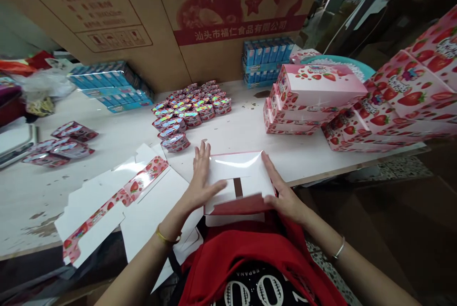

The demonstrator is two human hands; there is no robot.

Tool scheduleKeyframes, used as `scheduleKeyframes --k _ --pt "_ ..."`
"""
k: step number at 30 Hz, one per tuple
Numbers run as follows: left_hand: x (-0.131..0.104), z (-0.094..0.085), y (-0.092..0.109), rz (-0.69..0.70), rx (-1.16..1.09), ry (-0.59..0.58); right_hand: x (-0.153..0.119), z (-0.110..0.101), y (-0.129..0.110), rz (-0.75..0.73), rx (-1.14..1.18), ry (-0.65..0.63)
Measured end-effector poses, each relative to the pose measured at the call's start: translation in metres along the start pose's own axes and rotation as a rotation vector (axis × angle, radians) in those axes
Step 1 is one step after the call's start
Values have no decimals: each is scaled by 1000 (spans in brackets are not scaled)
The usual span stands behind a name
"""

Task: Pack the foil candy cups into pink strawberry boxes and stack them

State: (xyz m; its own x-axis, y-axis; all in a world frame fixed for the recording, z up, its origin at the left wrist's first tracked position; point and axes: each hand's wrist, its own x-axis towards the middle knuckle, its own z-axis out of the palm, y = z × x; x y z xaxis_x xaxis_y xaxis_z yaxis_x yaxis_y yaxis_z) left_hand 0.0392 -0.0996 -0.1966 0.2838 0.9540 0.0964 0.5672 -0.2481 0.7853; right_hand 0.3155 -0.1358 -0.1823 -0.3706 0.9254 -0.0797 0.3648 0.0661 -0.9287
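A small cardboard box with a white top sits at the table's front edge, close to my body. Its near side is partly unfolded, with a pink panel and a white flap showing, and a dark gap appears in the top. My left hand grips the box's left side, thumb lying over the top. On the right side my right hand holds it, fingers along the edge and thumb at the near corner. Left of the box lie flat white carton sheets, one with a strawberry-printed strip.
Several shiny-lidded cups stand beyond the box, with a smaller group at left. Finished strawberry boxes are stacked at right, near a turquoise basin. Blue packs stand before a large brown carton.
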Motion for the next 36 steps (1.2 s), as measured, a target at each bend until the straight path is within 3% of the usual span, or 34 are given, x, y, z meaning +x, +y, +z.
scheduleKeyframes --k 2,4,8,14,20,23,26,28,30,33,36 --pt "-7 -6 4 42 -147 -83 -2 14 5 82 111 147" --pt "-14 -5 9 -2 -153 -83 1 24 10 149 152 212" --pt "-21 14 14 -110 83 56 11 31 12 210 33 224" --pt "-14 32 8 -71 303 88 22 32 1 295 -164 204" --pt "-18 31 13 -116 211 150 14 39 8 247 218 249" --pt "-23 30 20 -98 32 202 6 22 -33 95 62 291" --pt "-15 27 18 40 -244 137 0 4 -102 -191 -395 328" --pt "1 19 5 149 -293 49 0 8 -135 -385 -601 270" --pt "21 1 -16 218 -163 94 5 28 -142 -482 -701 149" --pt "47 -43 -58 175 215 305 22 68 -114 -461 -720 -47" --pt "60 -83 -101 -65 554 313 39 84 -85 -453 -577 -44"
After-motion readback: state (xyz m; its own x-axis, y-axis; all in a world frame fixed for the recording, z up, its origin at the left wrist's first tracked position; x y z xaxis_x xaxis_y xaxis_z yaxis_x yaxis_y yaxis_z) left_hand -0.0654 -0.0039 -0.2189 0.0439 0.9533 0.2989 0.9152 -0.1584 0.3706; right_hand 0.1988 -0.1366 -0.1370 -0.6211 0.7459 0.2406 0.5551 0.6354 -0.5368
